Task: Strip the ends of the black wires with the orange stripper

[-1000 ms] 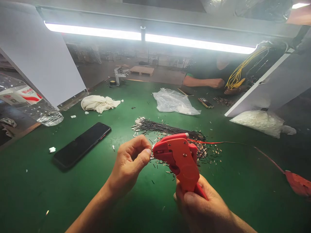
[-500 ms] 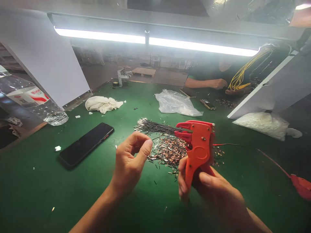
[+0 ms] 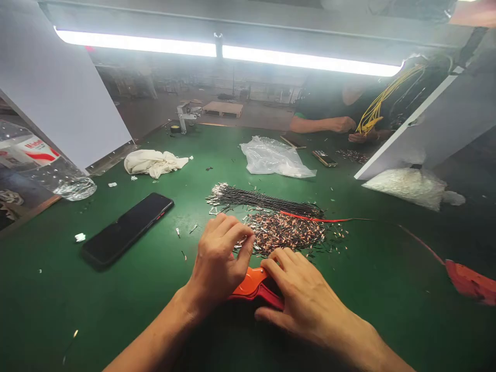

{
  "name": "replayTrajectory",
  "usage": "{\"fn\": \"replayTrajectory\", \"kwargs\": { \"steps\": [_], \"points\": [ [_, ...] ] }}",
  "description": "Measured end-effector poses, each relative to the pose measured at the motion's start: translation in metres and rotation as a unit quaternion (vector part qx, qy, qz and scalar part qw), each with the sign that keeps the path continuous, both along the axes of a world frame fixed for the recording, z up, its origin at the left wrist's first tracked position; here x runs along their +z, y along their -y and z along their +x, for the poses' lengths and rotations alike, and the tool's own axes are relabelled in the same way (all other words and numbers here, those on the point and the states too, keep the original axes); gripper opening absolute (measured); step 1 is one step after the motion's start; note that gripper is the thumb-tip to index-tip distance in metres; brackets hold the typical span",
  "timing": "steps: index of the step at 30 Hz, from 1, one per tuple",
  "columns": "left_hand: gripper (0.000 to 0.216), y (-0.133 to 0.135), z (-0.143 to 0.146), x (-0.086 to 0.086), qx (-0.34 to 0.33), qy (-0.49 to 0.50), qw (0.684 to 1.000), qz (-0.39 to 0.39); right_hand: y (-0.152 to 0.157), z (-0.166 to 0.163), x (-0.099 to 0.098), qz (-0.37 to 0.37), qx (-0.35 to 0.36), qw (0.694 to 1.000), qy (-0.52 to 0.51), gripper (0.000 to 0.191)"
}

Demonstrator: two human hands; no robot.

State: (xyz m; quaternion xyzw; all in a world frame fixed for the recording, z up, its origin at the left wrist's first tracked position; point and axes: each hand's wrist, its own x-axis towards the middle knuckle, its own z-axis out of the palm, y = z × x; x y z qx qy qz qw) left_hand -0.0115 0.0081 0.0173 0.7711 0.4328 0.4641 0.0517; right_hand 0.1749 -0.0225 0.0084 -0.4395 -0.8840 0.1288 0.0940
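- Right hand [image 3: 302, 289]: clamped about one end of the red-orange tool [image 3: 250, 281].
- Left hand [image 3: 220, 253]: thumb and forefinger meeting; contents undeterminable.
- Tool located between both hands, nearside of wire clippings [image 3: 289, 231] on counter [image 3: 387, 258].

The left hand [image 3: 220, 258] and right hand [image 3: 302, 289] are bare, with smooth, rounded knuckles. The left forearm [image 3: 153, 328] and right forearm [image 3: 372, 343] are bare too, all the way to the bottom edge. Both wrists look thinner than the hands. The upper arms are out of sight.
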Motion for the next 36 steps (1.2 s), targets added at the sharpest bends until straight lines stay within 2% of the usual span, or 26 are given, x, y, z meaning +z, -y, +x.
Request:
{"fn": "replayTrajectory", "kwargs": {
  "steps": [2,5,8,10,13,16,20,25,32,36],
  "points": [
    [0.012,-0.001,0.003,-0.006,-0.004,-0.019,1.0,-0.019,0.001,-0.001,0.002,-0.025,0.009,1.0,-0.011,0.049],
    [0.013,-0.003,0.006,-0.011,-0.008,-0.03,0.998,-0.051,-0.002,0.0,0.005,-0.081,-0.015,0.994,-0.069,0.041],
    [0.013,-0.004,0.007,-0.011,-0.022,-0.004,0.996,-0.084,-0.01,0.002,0.008,-0.127,-0.129,0.959,-0.219,0.027],
    [0.013,-0.004,0.007,-0.01,-0.033,0.015,0.995,-0.097,-0.016,0.003,0.009,-0.108,-0.197,0.924,-0.309,0.026],
    [0.012,-0.003,0.008,-0.011,-0.043,0.022,0.994,-0.099,-0.021,0.003,0.008,-0.123,-0.197,0.892,-0.388,0.021],
    [0.012,-0.003,0.009,-0.012,-0.049,0.02,0.993,-0.101,-0.021,0.001,0.003,-0.154,-0.188,0.878,-0.413,0.014],
    [0.012,-0.002,0.01,-0.012,-0.077,0.022,0.992,-0.102,-0.021,-0.002,-0.004,-0.111,-0.195,0.887,-0.404,0.028],
    [0.012,0.0,0.011,-0.015,-0.09,0.006,0.991,-0.098,-0.021,0.0,-0.005,-0.032,-0.168,0.929,-0.329,0.01],
    [0.016,0.002,0.012,-0.021,-0.048,-0.127,0.989,-0.05,-0.021,0.003,-0.011,0.032,-0.167,0.948,-0.269,0.014],
    [0.02,0.005,0.013,-0.022,-0.05,-0.158,0.986,-0.035,-0.024,0.003,-0.014,0.047,-0.176,0.946,-0.27,0.014]
  ]
}}
